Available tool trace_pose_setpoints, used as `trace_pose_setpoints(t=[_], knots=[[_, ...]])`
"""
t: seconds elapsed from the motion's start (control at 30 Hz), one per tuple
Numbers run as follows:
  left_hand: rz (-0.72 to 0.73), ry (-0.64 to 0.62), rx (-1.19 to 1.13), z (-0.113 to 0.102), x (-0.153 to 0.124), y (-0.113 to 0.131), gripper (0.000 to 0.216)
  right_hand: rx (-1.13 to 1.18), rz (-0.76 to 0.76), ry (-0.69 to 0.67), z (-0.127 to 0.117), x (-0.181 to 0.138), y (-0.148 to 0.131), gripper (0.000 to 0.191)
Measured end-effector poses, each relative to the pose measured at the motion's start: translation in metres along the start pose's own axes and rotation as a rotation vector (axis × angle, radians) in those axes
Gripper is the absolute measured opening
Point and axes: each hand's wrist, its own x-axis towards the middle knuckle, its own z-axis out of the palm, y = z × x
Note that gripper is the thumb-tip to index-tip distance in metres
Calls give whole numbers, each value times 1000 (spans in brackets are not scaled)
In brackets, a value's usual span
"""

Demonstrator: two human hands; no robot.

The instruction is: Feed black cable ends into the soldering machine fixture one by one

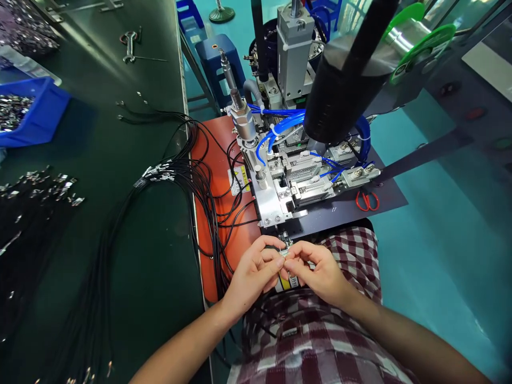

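My left hand (252,274) and my right hand (320,272) meet just in front of a metal machine fixture (280,186). Both pinch a small metal connector (285,253) between thumbs and fingertips. The connector ends a thin black cable that I cannot follow among the others. A bundle of black cables (200,181) with metal ends drapes from the dark green bench (132,213) across the orange plate (212,176) towards my hands. My checked clothing (320,341) lies under my forearms.
A blue bin (36,112) of metal parts stands at the far left, with loose metal pieces (48,186) beside it. A wrench (128,45) lies at the back of the bench. Red scissors (367,200) rest on the black mat. Blue air hoses (280,125) loop over the machine.
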Motion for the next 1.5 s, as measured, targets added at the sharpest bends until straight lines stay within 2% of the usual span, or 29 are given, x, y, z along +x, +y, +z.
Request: trace_pose_setpoints(t=[0.13, 0.27, 0.4, 0.53, 0.87, 1.03, 1.23, 1.5], knots=[[-35, 80, 34, 1, -1, -1, 27, -110, -35, -2, -7, -1, 1, 17], [-58, 100, 32, 1, -3, 0, 28, -77, -18, -23, -20, 6, -6, 11], [-65, 74, 13, 0, -2, 0, 27, -144, -205, -7, -28, 12, -14, 8], [-61, 60, -1, -2, -2, -1, 24, -252, -332, -42, -26, 14, -14, 6], [-70, 42, -9, -3, -3, 0, 25, -287, -385, -17, -24, 9, -13, 8], [-59, 39, -23, -3, -2, -1, 24, -281, -473, -6, -24, 8, -11, 10], [-63, 33, -37, -3, -2, -1, 22, -211, -399, 48, -18, 8, -3, 3], [-60, 30, -65, -4, -2, 0, 19, -97, -287, 43, -12, 5, -2, 5]])
